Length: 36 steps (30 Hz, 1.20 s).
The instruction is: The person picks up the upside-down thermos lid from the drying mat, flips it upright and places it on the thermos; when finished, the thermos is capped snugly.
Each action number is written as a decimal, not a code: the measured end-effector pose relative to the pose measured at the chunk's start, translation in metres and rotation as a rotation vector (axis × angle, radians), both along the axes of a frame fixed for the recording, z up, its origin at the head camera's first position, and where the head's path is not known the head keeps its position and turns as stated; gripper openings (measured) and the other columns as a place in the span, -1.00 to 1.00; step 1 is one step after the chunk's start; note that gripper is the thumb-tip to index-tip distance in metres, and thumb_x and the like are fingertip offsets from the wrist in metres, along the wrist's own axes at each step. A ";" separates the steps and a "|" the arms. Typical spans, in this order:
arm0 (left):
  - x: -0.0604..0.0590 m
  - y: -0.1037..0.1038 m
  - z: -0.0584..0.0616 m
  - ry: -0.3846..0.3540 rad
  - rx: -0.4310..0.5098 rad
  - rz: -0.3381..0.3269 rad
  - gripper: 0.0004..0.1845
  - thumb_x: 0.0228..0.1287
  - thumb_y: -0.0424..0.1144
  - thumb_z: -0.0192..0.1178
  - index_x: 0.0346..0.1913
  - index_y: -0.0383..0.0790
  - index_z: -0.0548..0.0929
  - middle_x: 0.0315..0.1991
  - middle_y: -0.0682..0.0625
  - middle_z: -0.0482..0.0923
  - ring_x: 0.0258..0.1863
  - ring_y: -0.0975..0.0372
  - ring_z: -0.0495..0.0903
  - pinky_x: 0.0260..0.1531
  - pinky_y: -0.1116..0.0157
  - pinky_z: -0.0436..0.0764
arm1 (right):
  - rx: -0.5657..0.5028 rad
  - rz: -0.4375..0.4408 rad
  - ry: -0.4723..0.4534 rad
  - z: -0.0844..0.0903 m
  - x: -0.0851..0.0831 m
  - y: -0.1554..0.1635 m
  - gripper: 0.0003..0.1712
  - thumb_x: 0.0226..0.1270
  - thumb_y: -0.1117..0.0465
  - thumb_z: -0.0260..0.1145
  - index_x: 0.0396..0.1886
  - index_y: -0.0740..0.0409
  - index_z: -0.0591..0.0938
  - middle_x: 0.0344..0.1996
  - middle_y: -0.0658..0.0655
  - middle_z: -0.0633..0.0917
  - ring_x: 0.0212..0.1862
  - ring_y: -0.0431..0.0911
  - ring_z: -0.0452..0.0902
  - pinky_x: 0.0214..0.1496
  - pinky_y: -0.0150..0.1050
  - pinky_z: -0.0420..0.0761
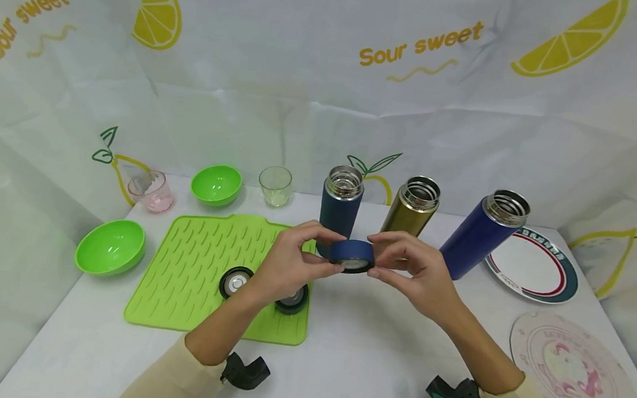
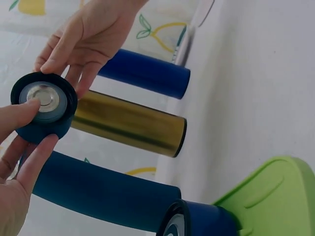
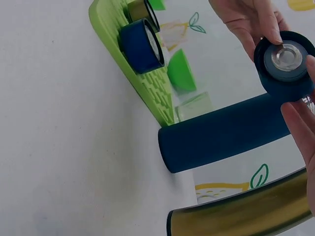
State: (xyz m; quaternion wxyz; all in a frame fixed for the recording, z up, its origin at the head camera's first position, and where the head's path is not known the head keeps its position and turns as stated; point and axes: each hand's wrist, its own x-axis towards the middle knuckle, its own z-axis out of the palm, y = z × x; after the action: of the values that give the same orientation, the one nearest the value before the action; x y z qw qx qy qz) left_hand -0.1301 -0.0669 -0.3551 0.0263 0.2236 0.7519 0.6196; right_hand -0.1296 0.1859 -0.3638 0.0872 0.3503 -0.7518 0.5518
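Note:
A blue bottle lid [image 1: 352, 251] with a black rim and a silvery inner disc is held up between both hands, its underside turned toward me. My left hand [image 1: 290, 262] pinches its left side, thumb at the lower edge; in the left wrist view that thumb touches the disc. From the other side, my right hand [image 1: 417, 272] grips the lid with fingertips and thumb. Behind the hands stand three lidless steel-necked bottles: a teal bottle [image 1: 340, 210], a gold bottle [image 1: 410, 213] and a blue bottle [image 1: 473, 244]. The left hand partly hides the teal one.
Two more lids, one [image 1: 235, 281] beside another [image 1: 292, 300], lie on a green drying mat [image 1: 181, 263]. Around it are two green bowls, a pink glass [image 1: 155, 192] and a clear glass [image 1: 275, 187]. At right lie a rimmed plate [image 1: 530, 263] and a pink round mat [image 1: 567, 370].

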 end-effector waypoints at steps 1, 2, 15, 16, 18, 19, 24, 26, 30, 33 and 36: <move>0.000 0.000 0.000 0.018 0.004 -0.007 -0.60 0.12 -0.49 0.46 0.07 -0.30 0.72 0.00 -0.19 0.63 0.03 0.02 0.71 -0.12 0.35 0.79 | 0.001 0.002 -0.017 0.001 0.000 0.001 -0.71 0.09 0.62 0.44 -0.21 0.32 0.65 0.13 -0.25 0.67 -0.01 -0.34 0.71 -0.03 -0.41 0.77; 0.001 -0.001 0.001 0.037 0.005 -0.013 -0.60 0.11 -0.49 0.47 0.05 -0.30 0.72 -0.01 -0.18 0.64 0.03 0.02 0.71 -0.12 0.35 0.79 | -0.003 0.008 -0.029 0.002 0.000 0.001 -0.71 0.11 0.62 0.43 -0.19 0.35 0.63 0.12 -0.26 0.68 0.01 -0.33 0.71 -0.03 -0.40 0.77; 0.001 -0.002 -0.002 0.145 -0.038 -0.031 -0.62 0.02 -0.50 0.52 -0.03 -0.31 0.77 -0.06 -0.13 0.59 0.05 0.09 0.63 0.02 0.35 0.75 | 0.040 0.038 0.009 -0.003 -0.001 -0.004 -0.47 0.07 0.59 0.46 0.11 0.40 0.68 0.12 -0.21 0.69 0.08 -0.38 0.69 -0.06 -0.38 0.77; 0.001 -0.002 -0.003 0.140 -0.038 -0.038 -0.61 0.03 -0.48 0.53 -0.01 -0.30 0.76 -0.02 -0.13 0.57 0.08 0.09 0.62 0.05 0.34 0.75 | 0.037 0.034 0.020 -0.003 0.000 -0.004 -0.47 0.05 0.60 0.46 0.10 0.40 0.68 0.12 -0.20 0.70 0.08 -0.38 0.69 -0.06 -0.38 0.77; 0.001 -0.002 -0.003 0.118 -0.037 -0.045 -0.60 0.05 -0.42 0.54 0.01 -0.29 0.75 0.03 -0.12 0.55 0.11 0.10 0.59 0.09 0.32 0.74 | 0.031 0.029 0.035 -0.002 0.000 -0.003 -0.48 0.04 0.61 0.46 0.08 0.40 0.69 0.12 -0.20 0.70 0.11 -0.38 0.68 -0.05 -0.38 0.77; 0.001 -0.002 -0.004 0.101 -0.041 -0.046 -0.59 0.05 -0.39 0.55 0.02 -0.27 0.75 0.05 -0.11 0.54 0.12 0.11 0.58 0.10 0.32 0.73 | 0.030 0.030 0.042 -0.002 0.000 -0.003 -0.48 0.04 0.61 0.46 0.08 0.39 0.69 0.13 -0.21 0.69 0.12 -0.38 0.67 -0.04 -0.38 0.77; 0.000 -0.004 -0.003 0.011 -0.074 -0.046 -0.57 0.09 -0.31 0.55 0.06 -0.19 0.73 0.10 -0.05 0.63 0.14 0.16 0.63 0.11 0.31 0.73 | 0.013 0.053 0.082 -0.004 0.000 -0.005 -0.48 0.02 0.62 0.47 0.06 0.34 0.72 0.13 -0.09 0.73 0.18 -0.35 0.66 0.01 -0.37 0.76; 0.000 -0.004 -0.003 -0.020 -0.083 -0.053 -0.57 0.09 -0.29 0.55 0.06 -0.19 0.73 0.13 -0.06 0.66 0.15 0.15 0.65 0.11 0.31 0.73 | 0.009 0.065 0.097 -0.005 0.000 -0.006 -0.48 0.00 0.62 0.47 0.04 0.33 0.73 0.13 0.00 0.75 0.20 -0.33 0.65 0.04 -0.37 0.75; 0.000 -0.006 -0.002 -0.056 -0.077 -0.052 -0.56 0.04 -0.29 0.57 0.03 -0.21 0.74 0.21 -0.07 0.65 0.23 0.13 0.64 0.14 0.32 0.71 | 0.037 0.053 0.137 -0.008 0.000 -0.008 -0.47 -0.05 0.63 0.50 0.00 0.29 0.76 0.13 0.07 0.75 0.27 -0.33 0.61 0.14 -0.43 0.70; 0.000 -0.007 -0.003 -0.043 -0.068 -0.038 -0.57 -0.01 -0.31 0.60 -0.01 -0.20 0.77 0.26 -0.04 0.64 0.32 0.14 0.59 0.17 0.35 0.69 | 0.073 0.022 0.174 -0.011 0.000 -0.009 -0.47 -0.09 0.62 0.53 -0.04 0.24 0.79 0.19 0.11 0.72 0.31 -0.34 0.56 0.19 -0.50 0.65; 0.001 -0.008 -0.005 -0.015 -0.045 -0.036 -0.58 -0.06 -0.37 0.61 -0.04 -0.22 0.79 0.26 -0.03 0.65 0.35 0.13 0.57 0.20 0.36 0.66 | 0.081 0.008 0.138 -0.014 0.001 -0.010 -0.49 -0.06 0.61 0.53 -0.05 0.21 0.81 0.27 0.14 0.66 0.34 -0.36 0.53 0.20 -0.51 0.63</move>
State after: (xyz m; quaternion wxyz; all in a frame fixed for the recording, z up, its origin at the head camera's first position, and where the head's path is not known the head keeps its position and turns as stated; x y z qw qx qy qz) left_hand -0.1292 -0.0748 -0.3599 0.0481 0.2317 0.7613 0.6037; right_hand -0.1289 0.1760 -0.3776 0.1222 0.3938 -0.7642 0.4960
